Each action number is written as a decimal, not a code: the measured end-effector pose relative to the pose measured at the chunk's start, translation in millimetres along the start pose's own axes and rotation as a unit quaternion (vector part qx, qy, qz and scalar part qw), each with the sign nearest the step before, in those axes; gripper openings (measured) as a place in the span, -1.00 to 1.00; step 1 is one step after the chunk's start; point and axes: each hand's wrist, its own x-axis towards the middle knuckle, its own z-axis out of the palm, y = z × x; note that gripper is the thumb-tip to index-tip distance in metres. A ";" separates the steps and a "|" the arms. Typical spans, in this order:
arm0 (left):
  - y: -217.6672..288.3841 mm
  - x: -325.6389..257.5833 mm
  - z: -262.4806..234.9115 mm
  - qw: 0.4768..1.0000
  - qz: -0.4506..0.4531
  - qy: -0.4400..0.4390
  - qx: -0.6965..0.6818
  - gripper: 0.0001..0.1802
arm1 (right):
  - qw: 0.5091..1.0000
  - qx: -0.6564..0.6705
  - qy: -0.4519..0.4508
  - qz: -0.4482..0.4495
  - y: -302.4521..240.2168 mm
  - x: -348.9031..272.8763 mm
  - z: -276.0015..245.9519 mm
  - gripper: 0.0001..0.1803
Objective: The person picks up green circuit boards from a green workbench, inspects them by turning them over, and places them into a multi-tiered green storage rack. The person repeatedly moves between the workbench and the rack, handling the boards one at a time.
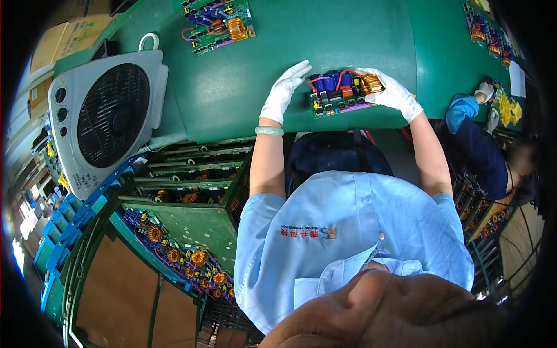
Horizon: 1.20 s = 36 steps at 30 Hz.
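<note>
On the smooth green desk lies a rectangular circuit board, crowded with cylindrical blue capacitors and a ring-shaped coil of glossy copper-coloured wire. 2 white gloves cover the hands: the right hand has its grip pinching the board's right end around the coil; the left hand, grip spread, hovers just beside the left end, above a smooth pale bangle.

A green circuit board with blue capacitors and a copper-coloured coil faces component-side up by the tabletop's near edge.
</note>
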 end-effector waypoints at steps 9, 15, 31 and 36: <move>11.2 14.8 57.5 0.901 0.003 0.003 0.433 -0.03 | 1.000 -0.010 0.016 -0.002 1.1 -4.1 1.4 -0.22; 7.9 19.8 60.2 0.904 -0.011 0.007 0.428 -0.11 | 0.999 0.002 0.000 0.036 -7.6 -4.8 0.5 -0.22; -22.0 19.0 23.1 0.979 -0.048 0.033 0.196 -0.39 | 1.000 0.012 0.007 -0.012 -3.4 -8.8 3.6 -0.23; -29.1 11.8 26.1 0.991 -0.075 -0.031 0.104 -0.15 | 1.000 0.008 0.025 -0.006 6.0 -9.1 7.1 -0.23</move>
